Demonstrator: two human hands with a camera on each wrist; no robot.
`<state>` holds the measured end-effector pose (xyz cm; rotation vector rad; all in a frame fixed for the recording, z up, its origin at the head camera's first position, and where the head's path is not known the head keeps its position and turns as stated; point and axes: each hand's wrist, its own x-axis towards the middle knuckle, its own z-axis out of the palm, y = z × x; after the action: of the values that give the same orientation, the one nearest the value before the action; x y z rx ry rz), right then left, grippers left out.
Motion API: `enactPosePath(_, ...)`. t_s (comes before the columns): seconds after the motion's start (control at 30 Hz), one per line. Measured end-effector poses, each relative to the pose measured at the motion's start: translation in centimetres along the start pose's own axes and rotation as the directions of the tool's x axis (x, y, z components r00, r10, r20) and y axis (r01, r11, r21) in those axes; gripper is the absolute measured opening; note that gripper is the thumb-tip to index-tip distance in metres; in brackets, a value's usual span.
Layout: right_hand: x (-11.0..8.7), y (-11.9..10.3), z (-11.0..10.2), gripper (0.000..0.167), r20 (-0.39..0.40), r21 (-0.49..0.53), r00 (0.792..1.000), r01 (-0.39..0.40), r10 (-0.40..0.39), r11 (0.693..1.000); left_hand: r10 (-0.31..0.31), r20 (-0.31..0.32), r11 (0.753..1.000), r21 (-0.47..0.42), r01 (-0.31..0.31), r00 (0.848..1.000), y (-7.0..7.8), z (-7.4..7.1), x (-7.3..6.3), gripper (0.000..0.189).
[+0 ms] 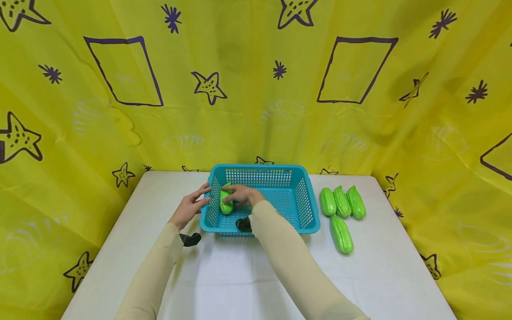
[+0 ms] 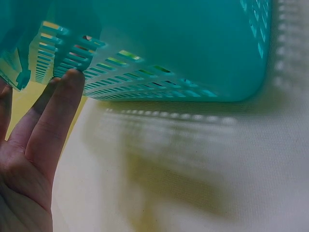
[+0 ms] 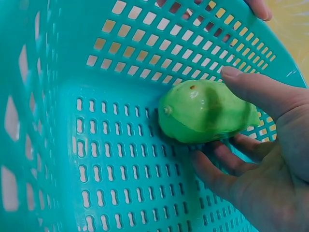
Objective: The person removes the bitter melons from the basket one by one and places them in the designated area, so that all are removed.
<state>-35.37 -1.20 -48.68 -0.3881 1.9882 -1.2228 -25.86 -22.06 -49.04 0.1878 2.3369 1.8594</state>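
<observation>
A glossy green gourd-shaped vegetable [image 3: 207, 111] lies inside the turquoise plastic basket [image 1: 314, 209], along its left wall. My right hand [image 1: 242, 194] reaches into the basket around this vegetable. In the right wrist view, the thumb hovers over its upper side, casting a shadow on it, while loosely bent fingers [image 3: 217, 174] lie along the other side. My left hand [image 1: 190, 209] rests at the outside of the basket's left wall. Its fingers [image 2: 58, 111] are fairly straight, with the tips at the perforated side.
Several similar green vegetables [image 1: 342, 202] lie on the white table [image 1: 224, 280] right of the basket, one nearer the front. Yellow patterned curtains [image 1: 248, 120] enclose the table's back and sides. A dark camera mount [image 1: 190, 240] sits at my left wrist.
</observation>
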Motion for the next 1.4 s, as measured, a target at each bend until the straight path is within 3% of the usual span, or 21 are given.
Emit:
enactPosePath(0.23, 0.1, 0.2, -0.3, 0.061, 0.006, -0.001, 1.0, -0.001, 0.001, 1.0, -0.007, -0.006, 1.0, 0.002, 0.007, 1.0, 0.2, 0.0, 0.0, 0.053)
enactPosePath(0.5, 0.8, 1.3, -1.4, 0.052, -0.103, -0.136, 0.995, -0.008, -0.006, 0.991, -0.015, -0.01, 1.0, 0.013, 0.015, 1.0, 0.3, 0.1, 0.0, 0.053)
enactPosePath(0.8, 0.7, 1.8, -1.5, 0.05, -0.144, -0.117, 0.99, -0.002, -0.015, 0.993, -0.034, -0.015, 0.999, 0.026, 0.034, 0.999, 0.6, 0.1, -0.1, 0.052)
enactPosePath(1.13, 0.2, 1.9, -1.9, 0.051, -0.095, -0.076, 0.995, 0.01, -0.017, 0.997, -0.038, -0.023, 0.999, 0.023, 0.039, 0.999, 0.4, 0.2, -0.1, 0.053)
enactPosePath(1.4, 0.2, 1.9, -2.3, 0.051, -0.1, 0.042, 0.995, 0.021, -0.017, 0.999, -0.028, -0.02, 0.999, 0.017, 0.028, 0.999, 0.3, 0.1, 0.0, 0.053)
